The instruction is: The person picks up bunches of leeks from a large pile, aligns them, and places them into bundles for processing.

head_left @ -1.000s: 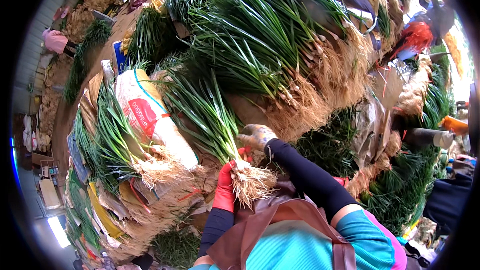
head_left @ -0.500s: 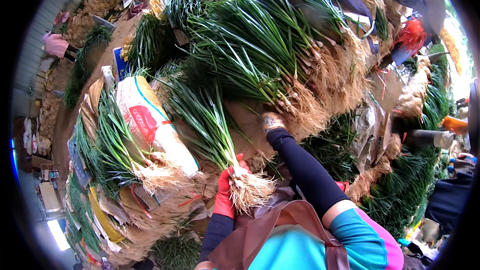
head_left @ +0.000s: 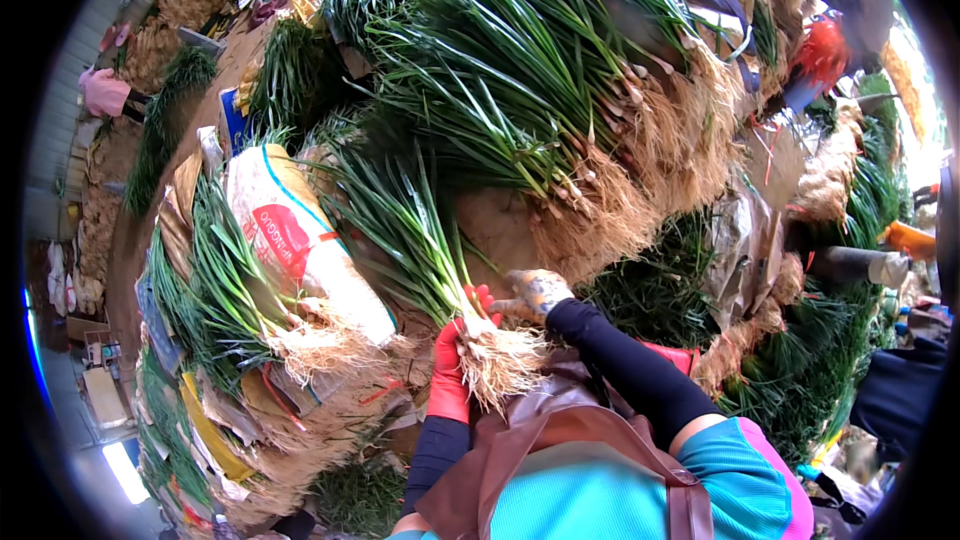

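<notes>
My left hand [head_left: 452, 372], in a red glove, is closed round the white stems of a bunch of green onions [head_left: 425, 250]. Its leaves stretch toward the far left, and its tan roots hang toward my apron. My right hand [head_left: 541, 292], in a grey-white patterned glove, is beside the stems, its fingertips drawn together at the bunch's right side. Whatever those fingers pinch is too small to make out. Beyond both hands lies a large heap of green onions [head_left: 500, 80], roots to the right.
At left a smaller bundle of green onions [head_left: 225, 275] rests by a white sack [head_left: 270, 190] with a red patch. More greens [head_left: 800, 360] are piled at right, near crumpled plastic sheeting [head_left: 740, 250]. A person in pink [head_left: 103, 92] is at the far left.
My right hand has come back from the roots of the large heap to the bunch in my left hand. The left hand still grips the bunch and has barely moved.
</notes>
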Available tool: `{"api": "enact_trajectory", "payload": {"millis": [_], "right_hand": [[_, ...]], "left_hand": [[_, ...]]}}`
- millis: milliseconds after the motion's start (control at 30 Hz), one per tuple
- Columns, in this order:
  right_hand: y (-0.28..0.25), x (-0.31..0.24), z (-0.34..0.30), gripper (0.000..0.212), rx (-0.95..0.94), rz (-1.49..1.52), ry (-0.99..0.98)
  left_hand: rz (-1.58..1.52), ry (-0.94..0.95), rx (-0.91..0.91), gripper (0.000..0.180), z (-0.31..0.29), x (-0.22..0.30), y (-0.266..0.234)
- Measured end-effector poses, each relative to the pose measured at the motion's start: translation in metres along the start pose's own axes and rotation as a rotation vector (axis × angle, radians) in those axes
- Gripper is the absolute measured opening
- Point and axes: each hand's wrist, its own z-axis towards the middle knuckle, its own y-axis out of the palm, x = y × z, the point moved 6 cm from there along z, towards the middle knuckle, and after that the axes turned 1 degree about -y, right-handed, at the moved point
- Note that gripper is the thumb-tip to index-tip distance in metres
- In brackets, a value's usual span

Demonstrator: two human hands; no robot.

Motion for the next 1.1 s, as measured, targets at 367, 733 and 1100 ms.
{"api": "enact_trajectory", "payload": {"millis": [367,733,1100], "right_hand": [[0.038,0.035,0.04,0.015,0.098,-0.423,0.041],[-0.044,0.004,0.005,0.028,0.253,-0.157,-0.078],[-0.103,0.021,0.052,0.013,0.682,-0.495,-0.084]], "left_hand": [[0.133,-0.122,0.094,0.054,-0.002,0.013,-0.004],[0.061,-0.06,0.053,0.057,0.012,-0.008,-0.006],[-0.081,0.027,-0.212,0.063,0.0,-0.01,0.065]]}}
